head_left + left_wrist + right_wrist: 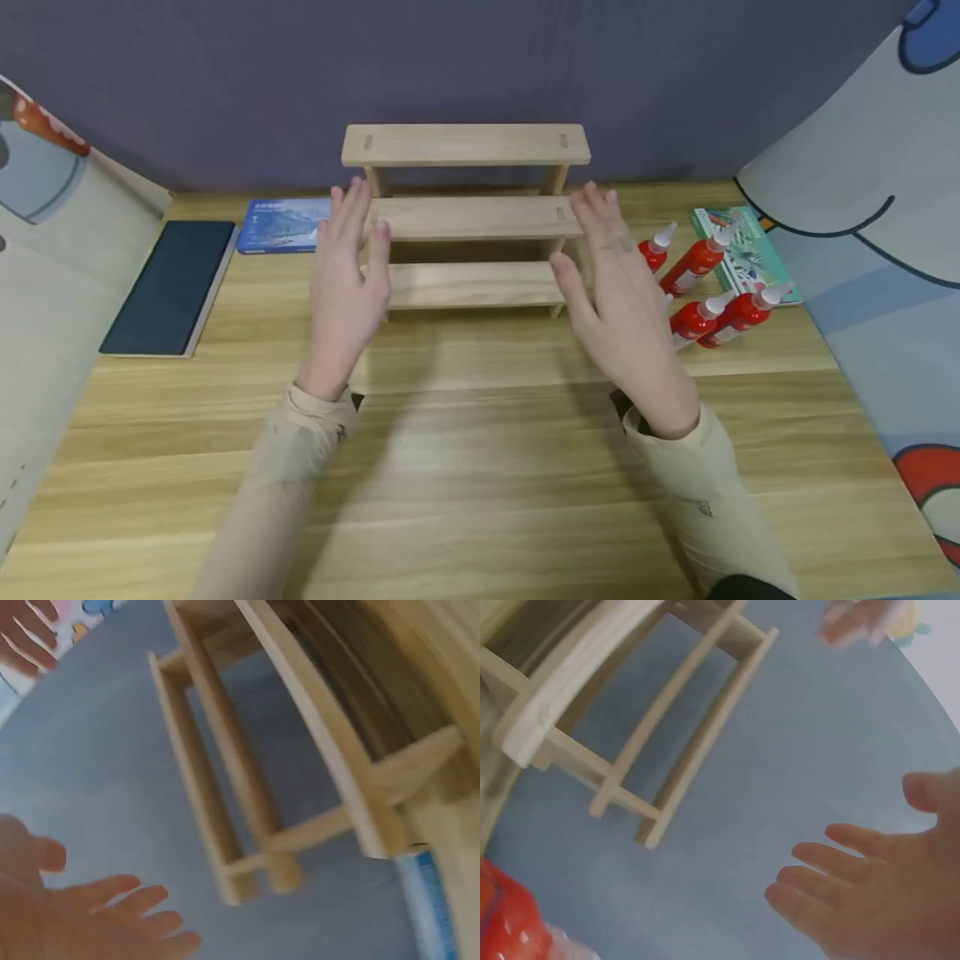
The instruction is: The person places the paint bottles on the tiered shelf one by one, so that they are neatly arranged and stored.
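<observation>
This looks like a screened-off tabletop booth — cartoon-printed panels point(847, 175) flank a wood-grain table point(480, 483). A plain blue-grey backdrop point(465, 62) stands behind.

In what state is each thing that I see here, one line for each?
Left hand: fingers extended, holding nothing
Right hand: fingers extended, holding nothing
Wooden stand: upright
Red bottles: standing, white tops on
Dark notebook: closed, lying flat
Blue box: lying flat
Green book: lying flat, looks closed, partly hidden

Shelf point(476, 218) on table point(480, 492), between box point(279, 227) and bottles point(690, 268).
</observation>
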Available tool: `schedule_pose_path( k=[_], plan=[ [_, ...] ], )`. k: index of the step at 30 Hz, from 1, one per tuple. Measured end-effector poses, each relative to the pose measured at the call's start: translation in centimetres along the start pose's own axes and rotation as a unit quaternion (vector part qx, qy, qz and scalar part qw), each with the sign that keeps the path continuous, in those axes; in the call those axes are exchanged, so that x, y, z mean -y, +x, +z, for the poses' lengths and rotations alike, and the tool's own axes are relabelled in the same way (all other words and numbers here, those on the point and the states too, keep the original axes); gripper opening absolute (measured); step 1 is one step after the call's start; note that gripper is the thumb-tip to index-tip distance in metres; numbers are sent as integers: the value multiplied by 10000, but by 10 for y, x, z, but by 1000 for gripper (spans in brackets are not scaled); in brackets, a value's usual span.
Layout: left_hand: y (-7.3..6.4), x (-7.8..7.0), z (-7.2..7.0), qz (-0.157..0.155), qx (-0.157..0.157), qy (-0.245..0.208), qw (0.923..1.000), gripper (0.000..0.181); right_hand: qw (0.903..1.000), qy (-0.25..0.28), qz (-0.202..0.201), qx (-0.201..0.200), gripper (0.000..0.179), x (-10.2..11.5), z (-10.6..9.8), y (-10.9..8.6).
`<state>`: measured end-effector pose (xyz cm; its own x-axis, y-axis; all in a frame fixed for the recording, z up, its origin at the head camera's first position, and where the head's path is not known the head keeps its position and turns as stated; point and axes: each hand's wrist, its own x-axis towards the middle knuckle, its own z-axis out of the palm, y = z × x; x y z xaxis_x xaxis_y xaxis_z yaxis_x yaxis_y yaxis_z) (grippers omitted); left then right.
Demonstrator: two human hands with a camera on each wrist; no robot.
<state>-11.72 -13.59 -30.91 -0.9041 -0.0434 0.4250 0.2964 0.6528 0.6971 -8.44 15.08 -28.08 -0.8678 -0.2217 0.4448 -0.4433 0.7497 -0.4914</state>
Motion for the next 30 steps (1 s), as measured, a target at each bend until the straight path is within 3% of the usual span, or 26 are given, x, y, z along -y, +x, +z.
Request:
schedule_pose_path(
  k=[2,6,10,12,14,17,23,26,30],
  plan=[
    [7,11,-3,-427,-264,-718,9962,51,9993,128,0,-346,59,0,-7,-2],
    [15,36,-5,-1295,-585,-1889,9717,46,9942,270,71,-1040,54,-7,-19,-9],
    [19,53,-1,-1984,-361,-2898,9356,48,9867,642,267,-1472,46,-19,-29,-21],
    [20,57,2,-2211,-208,-3189,9214,49,9827,808,400,-1619,44,-25,-31,-29],
    [21,60,4,-2354,-130,-3355,9121,48,9795,932,589,-1686,42,-31,-33,-38],
    [20,62,7,-2381,-139,-3336,9121,46,9762,1017,1023,-1620,44,-38,-35,-51],
    [18,68,9,-2254,-232,-3248,9182,45,9732,1064,1848,-857,52,-50,-33,-71],
    [18,69,12,-2222,-217,-3264,9185,45,9732,978,2009,-547,58,-58,-29,-79],
    [19,69,15,-2284,-241,-3421,9111,45,9738,838,2096,-267,64,-67,-21,-86]
  ],
)
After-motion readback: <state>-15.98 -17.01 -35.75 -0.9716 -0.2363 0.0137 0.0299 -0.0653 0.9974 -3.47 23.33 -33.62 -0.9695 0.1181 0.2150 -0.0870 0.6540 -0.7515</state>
